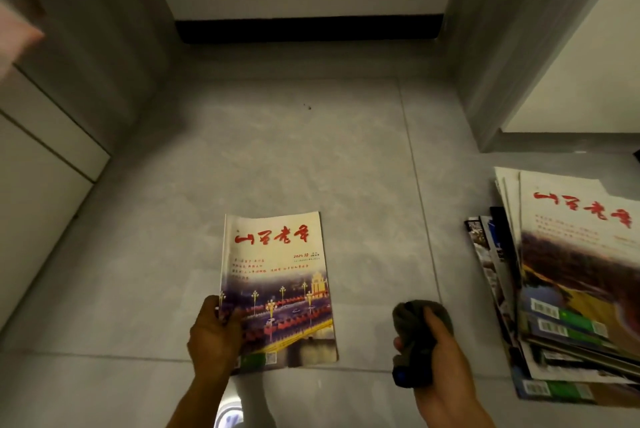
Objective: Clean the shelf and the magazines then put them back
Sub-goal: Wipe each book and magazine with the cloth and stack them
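Seemingly mid-task: the left hand (215,337) grips one magazine (277,289) by its lower left edge over the grey floor (311,157), the right hand (429,355) clutches a balled dark cloth (414,320), while the untidy magazine pile (568,289) on the right awaits reshelving.

My left grip (216,330) covers the lower left corner of the magazine (277,289), whose small cover lines are too blurred to read. My right grip (429,355) hides much of the wadded cloth (415,316). The magazine stack (561,289) runs off the right edge, its lower copies showing only as slivers. A pink blur (17,36) at the left edge cannot be identified.
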Tool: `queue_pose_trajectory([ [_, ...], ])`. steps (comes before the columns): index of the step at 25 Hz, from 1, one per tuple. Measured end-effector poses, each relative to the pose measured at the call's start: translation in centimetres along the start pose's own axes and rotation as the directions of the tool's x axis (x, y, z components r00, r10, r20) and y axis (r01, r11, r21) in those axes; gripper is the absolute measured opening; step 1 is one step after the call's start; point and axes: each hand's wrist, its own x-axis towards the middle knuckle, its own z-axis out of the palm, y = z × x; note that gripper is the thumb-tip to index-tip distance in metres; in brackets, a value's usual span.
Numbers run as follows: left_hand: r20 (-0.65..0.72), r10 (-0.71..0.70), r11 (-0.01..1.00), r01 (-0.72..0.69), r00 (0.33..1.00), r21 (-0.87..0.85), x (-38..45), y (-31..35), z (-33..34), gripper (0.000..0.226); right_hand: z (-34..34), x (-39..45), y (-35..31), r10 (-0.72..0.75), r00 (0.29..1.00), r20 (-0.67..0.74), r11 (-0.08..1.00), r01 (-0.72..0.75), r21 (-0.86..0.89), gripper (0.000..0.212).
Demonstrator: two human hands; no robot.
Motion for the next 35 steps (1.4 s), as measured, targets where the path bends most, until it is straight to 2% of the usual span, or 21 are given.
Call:
queue_pose_trajectory([
  [4,0.2,0.065,0.842,0.054,0.978,-0.536,-3.2,3.7,0.9,0.016,-0.3,0.6,-1.9,-0.055,0.997,0.047,0.997,0.057,-0.053,0.033],
  [6,0.33,0.097,0.819,0.114,0.939,-0.562,-5.4,6.1,2.9,0.016,-0.4,0.7,-3.2,-0.242,0.97,-0.02,0.96,0.237,-0.149,0.028],
  [8,0.433,0.125,0.873,0.108,0.893,-0.476,-7.8,7.1,5.8,0.015,-0.1,0.4,-3.7,-0.504,0.863,-0.03,0.833,0.477,-0.281,0.022],
  [11,0.493,0.107,0.989,-0.039,0.863,-0.145,-9.8,6.6,9.3,0.014,-1.4,2.5,-2.6,-0.759,0.598,0.257,0.308,0.678,-0.668,0.028],
  [12,0.484,0.124,0.988,-0.152,0.866,0.019,-9.7,6.1,9.8,0.013,-2.2,4.1,-1.8,-0.719,0.597,0.357,0.124,0.614,-0.779,0.036],
  [13,0.472,0.153,0.965,-0.235,0.868,0.12,-9.4,5.8,9.9,0.014,-3.0,5.9,-0.8,-0.637,0.665,0.39,-0.003,0.503,-0.864,0.047],
  [15,0.473,0.206,0.933,-0.317,0.857,0.168,-8.7,5.3,9.8,0.025,-3.3,7.9,2.4,-0.578,0.76,0.296,-0.139,0.266,-0.954,0.068],
  [17,0.481,0.205,0.881,-0.374,0.852,0.288,-7.9,5.2,9.8,0.03,-2.0,7.1,5.7,-0.494,0.729,0.474,-0.316,0.357,-0.879,0.063],
  [18,0.491,0.196,0.825,-0.414,0.849,0.385,-7.4,5.2,9.7,0.031,-1.6,6.6,7.0,-0.399,0.66,0.636,-0.439,0.471,-0.765,0.056],
  [19,0.515,0.168,0.767,-0.439,0.841,0.467,-6.9,5.5,9.4,0.033,-2.0,7.1,7.4,-0.293,0.525,0.799,-0.593,0.556,-0.583,0.05],
  [21,0.564,0.108,0.725,-0.453,0.818,0.518,-5.9,5.9,8.9,0.038,-3.6,9.3,4.2,-0.179,0.356,0.917,-0.75,0.554,-0.361,0.047],
  [22,0.582,0.097,0.741,-0.449,0.807,0.499,-5.6,6.0,8.8,0.043,-4.3,10.5,2.2,-0.279,0.388,0.878,-0.719,0.522,-0.459,0.047],
  [23,0.593,0.097,0.757,-0.447,0.799,0.477,-5.5,6.0,8.8,0.047,-4.6,11.4,0.3,-0.469,0.466,0.751,-0.589,0.469,-0.658,0.048],
  [25,0.602,0.12,0.769,-0.458,0.789,0.447,-5.6,6.2,9.0,0.051,-3.5,12.1,-0.6,-0.686,0.657,0.313,-0.207,0.236,-0.95,0.054],
  [26,0.599,0.123,0.767,-0.458,0.792,0.449,-5.8,6.2,9.1,0.051,-1.9,12.0,0.4,-0.697,0.675,0.243,-0.175,0.168,-0.97,0.066],
  [28,0.585,0.117,0.74,-0.463,0.803,0.487,-5.8,6.3,9.2,0.051,1.7,10.8,3.1,-0.545,0.664,0.512,-0.42,0.312,-0.852,0.089],
  [30,0.577,0.107,0.726,-0.46,0.81,0.511,-5.6,6.6,9.1,0.051,3.2,10.1,2.7,-0.155,0.528,0.835,-0.651,0.581,-0.488,0.093],
  [31,0.585,0.103,0.735,-0.458,0.804,0.5,-5.5,6.6,9.1,0.05,2.7,10.9,1.0,-0.069,0.47,0.88,-0.664,0.637,-0.393,0.087],
  [32,0.592,0.108,0.751,-0.455,0.799,0.479,-5.5,6.5,9.1,0.05,1.6,12.2,-0.5,-0.14,0.477,0.868,-0.63,0.633,-0.449,0.078],
  [33,0.595,0.114,0.765,-0.452,0.796,0.459,-5.5,6.4,9.1,0.05,0.4,13.7,-2.2,-0.349,0.526,0.775,-0.538,0.565,-0.625,0.068],
  [35,0.591,0.137,0.772,-0.459,0.795,0.44,-5.5,6.1,9.0,0.049,-1.3,14.9,-3.8,-0.7,0.614,0.365,-0.234,0.285,-0.929,0.062],
])
